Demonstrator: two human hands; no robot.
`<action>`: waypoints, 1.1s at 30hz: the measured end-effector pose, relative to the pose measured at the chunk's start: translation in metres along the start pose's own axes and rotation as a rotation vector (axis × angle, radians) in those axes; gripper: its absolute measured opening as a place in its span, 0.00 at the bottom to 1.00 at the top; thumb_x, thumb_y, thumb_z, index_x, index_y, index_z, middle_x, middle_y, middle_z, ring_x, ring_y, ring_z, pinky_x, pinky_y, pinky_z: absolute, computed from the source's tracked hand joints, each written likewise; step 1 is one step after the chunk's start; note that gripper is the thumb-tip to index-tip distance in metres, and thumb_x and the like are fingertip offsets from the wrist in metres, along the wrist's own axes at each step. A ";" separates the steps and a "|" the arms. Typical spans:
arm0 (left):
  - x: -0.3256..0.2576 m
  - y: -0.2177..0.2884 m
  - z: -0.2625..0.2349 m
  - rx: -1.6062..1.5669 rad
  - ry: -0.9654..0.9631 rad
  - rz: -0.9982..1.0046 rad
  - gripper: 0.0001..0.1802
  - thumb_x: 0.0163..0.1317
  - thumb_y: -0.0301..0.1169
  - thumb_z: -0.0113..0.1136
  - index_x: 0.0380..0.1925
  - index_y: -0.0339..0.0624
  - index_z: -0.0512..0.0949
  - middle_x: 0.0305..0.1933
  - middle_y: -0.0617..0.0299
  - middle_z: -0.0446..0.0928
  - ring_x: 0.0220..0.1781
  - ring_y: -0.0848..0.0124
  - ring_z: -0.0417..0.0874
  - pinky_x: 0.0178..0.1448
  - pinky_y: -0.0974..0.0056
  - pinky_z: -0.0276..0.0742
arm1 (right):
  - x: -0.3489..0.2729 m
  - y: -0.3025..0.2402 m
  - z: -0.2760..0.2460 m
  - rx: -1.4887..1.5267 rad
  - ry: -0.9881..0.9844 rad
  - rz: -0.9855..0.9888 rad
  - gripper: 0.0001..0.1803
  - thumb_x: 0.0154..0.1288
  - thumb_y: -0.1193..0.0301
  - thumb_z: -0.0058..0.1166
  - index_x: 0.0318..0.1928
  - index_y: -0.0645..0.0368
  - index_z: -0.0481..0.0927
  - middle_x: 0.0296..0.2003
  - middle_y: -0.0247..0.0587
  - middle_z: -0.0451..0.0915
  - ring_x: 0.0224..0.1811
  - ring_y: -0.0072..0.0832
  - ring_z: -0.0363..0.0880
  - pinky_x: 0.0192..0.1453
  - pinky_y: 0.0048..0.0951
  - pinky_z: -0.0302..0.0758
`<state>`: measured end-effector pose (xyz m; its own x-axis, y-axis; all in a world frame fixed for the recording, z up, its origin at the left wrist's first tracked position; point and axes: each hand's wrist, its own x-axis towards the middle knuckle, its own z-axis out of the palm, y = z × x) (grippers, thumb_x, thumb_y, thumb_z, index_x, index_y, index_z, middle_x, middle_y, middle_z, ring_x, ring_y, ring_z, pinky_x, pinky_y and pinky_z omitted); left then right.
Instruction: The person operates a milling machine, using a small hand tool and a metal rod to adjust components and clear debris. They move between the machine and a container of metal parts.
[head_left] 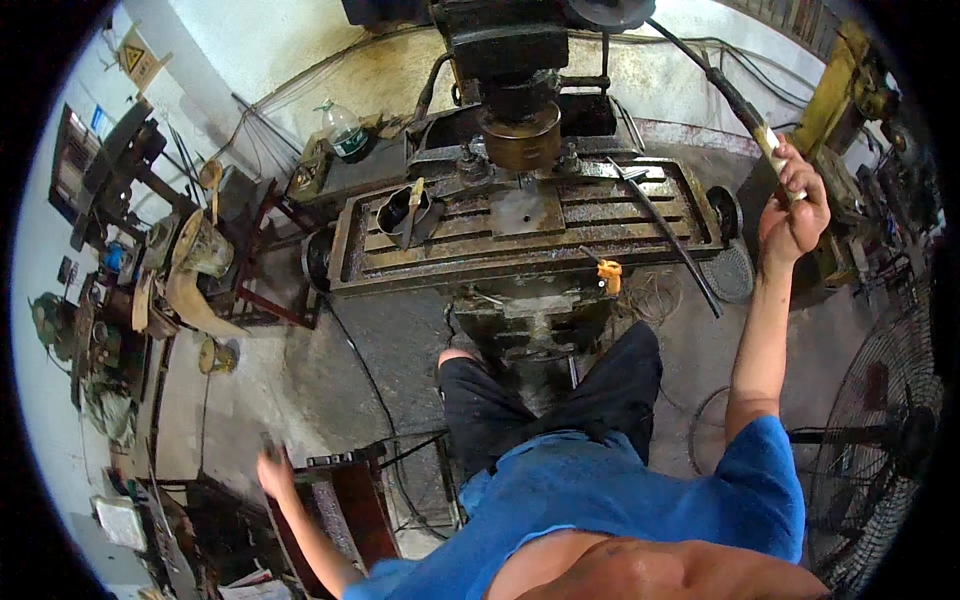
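seen from the head camera, a person in a blue shirt (pixel 640 500) and dark shorts (pixel 500 400) sits before a heavy machine, arms reaching wide to either side. the right hand (pixel 795 205), raised at the upper right, has its fingers curled around the pale end of a long dark lever (pixel 735 100), which slants up and to the left toward the machine head (pixel 510 60). the left hand (pixel 272 472), blurred, is out at the lower left beside a dark reddish stand (pixel 350 510); whether its fingers grip the small dark shape at their tips, one cannot tell. below the brassy drum (pixel 522 135) of the machine head, a square plate (pixel 527 212) lies in the middle of the slotted worktop (pixel 450 257). a black container (pixel 395 215) with a brush (pixel 415 195) in it stands toward the worktop's left end. toward the right end, a dark bar (pixel 665 235) lies at a slant, its near end jutting past the front edge. an orange-handled tool (pixel 609 275) is at that edge, left of the bar. a large fan (pixel 865 450) stands at the lower right.
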<state>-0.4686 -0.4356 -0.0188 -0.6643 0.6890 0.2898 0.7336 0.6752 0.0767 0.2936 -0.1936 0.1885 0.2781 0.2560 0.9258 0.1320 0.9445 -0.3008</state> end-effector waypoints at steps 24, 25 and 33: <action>-0.161 -0.161 0.103 -0.321 -0.838 -0.731 0.11 0.45 0.30 0.56 0.28 0.34 0.74 0.28 0.51 0.73 0.27 0.62 0.75 0.30 0.59 0.68 | 0.054 -0.008 0.008 -0.047 -0.001 -0.069 0.09 0.38 0.78 0.36 0.23 0.69 0.68 0.27 0.49 0.71 0.41 0.42 0.72 0.58 0.48 0.61; -0.159 -0.159 0.105 -0.321 -0.845 -0.730 0.11 0.45 0.30 0.56 0.27 0.34 0.73 0.27 0.52 0.73 0.26 0.62 0.74 0.29 0.59 0.68 | 0.060 -0.011 0.009 -0.060 -0.011 -0.075 0.09 0.38 0.78 0.35 0.23 0.69 0.68 0.27 0.50 0.71 0.41 0.42 0.72 0.57 0.48 0.61; -0.147 -0.150 0.106 -0.360 -0.802 -0.745 0.06 0.43 0.26 0.54 0.23 0.34 0.73 0.21 0.54 0.71 0.19 0.65 0.72 0.22 0.60 0.65 | 0.153 0.000 -0.014 -0.198 -0.276 -0.317 0.08 0.60 0.78 0.41 0.31 0.72 0.73 0.33 0.49 0.72 0.44 0.39 0.71 0.56 0.45 0.66</action>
<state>-0.4965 -0.6106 -0.1739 -0.7550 0.2078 -0.6219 0.0339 0.9595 0.2795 0.3499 -0.1570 0.3270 -0.0654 0.0319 0.9973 0.3561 0.9344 -0.0065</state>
